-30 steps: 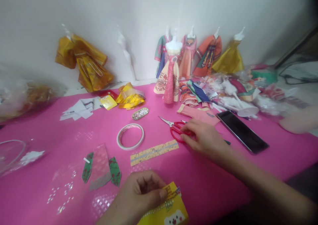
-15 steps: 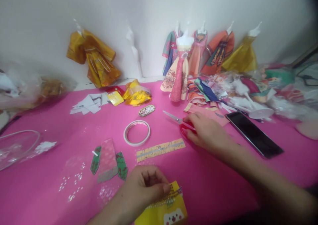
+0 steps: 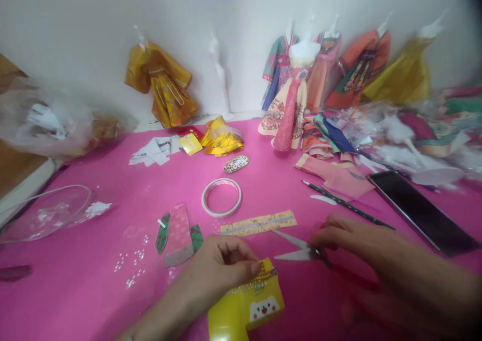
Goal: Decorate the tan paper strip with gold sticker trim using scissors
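Between thumb and fingers, my left hand (image 3: 231, 268) pinches a yellow card (image 3: 263, 306) printed with a white bear face. A strand of gold bead trim (image 3: 246, 285) runs across the card's upper part, partly under my fingers. To the right, my right hand (image 3: 350, 245) holds red-handled scissors (image 3: 297, 250) by the handles, blurred by motion. The blades are apart and point left toward the card, without touching it. Just beyond the blades lies a patterned tan strip (image 3: 259, 223) with a grey line along its middle.
A roll of tape (image 3: 222, 197), a glittery oval clip (image 3: 236, 163) and paper dress pieces (image 3: 178, 235) lie on the pink table (image 3: 150, 190). Right of these are a dark dotted pencil (image 3: 346, 204) and a phone (image 3: 422, 210). Small dressed mannequins (image 3: 293, 100) stand along the wall.
My right hand has brought the scissors nearer and down toward the card, and their blades have opened. A pencil now shows where that hand was. The view has shifted left.
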`<state>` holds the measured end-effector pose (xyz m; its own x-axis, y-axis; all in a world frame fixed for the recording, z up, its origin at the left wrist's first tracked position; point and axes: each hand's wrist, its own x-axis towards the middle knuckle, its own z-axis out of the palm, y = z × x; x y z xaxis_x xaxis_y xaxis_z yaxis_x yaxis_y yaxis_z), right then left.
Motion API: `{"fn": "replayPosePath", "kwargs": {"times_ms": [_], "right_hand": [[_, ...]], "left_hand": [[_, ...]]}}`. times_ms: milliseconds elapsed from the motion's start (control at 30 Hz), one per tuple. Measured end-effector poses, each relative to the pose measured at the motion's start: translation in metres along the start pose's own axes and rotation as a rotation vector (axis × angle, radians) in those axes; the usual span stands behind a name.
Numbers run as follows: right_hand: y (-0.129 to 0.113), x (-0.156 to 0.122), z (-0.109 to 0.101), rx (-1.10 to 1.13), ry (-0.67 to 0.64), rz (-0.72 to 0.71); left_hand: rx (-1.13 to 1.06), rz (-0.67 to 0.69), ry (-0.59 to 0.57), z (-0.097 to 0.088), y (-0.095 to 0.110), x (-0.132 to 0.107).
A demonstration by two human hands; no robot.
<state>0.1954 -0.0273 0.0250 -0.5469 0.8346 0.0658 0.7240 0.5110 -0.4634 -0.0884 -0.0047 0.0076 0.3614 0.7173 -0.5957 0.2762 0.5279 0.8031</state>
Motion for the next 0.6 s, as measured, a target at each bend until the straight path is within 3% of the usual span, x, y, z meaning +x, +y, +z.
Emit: {"fn": "replayPosePath", "kwargs": {"times_ms": [100,367,600], "right_hand": [[-0.002,0.001,0.002,-0.124,-0.118,-0.096],[-0.002,-0.003,0.014,-0.412,-0.03,-0.269],[0.0,-0.012,0.02,-0.503,0.024,-0.342]], "left_hand": [[0.001,0.014,0.002,-0.001,0.003,-0.003],[-0.015,0.041,-0.013,-0.003,-0.002,0.001],[-0.021,0.008,0.013,-0.002,0.0,-0.001]]}}
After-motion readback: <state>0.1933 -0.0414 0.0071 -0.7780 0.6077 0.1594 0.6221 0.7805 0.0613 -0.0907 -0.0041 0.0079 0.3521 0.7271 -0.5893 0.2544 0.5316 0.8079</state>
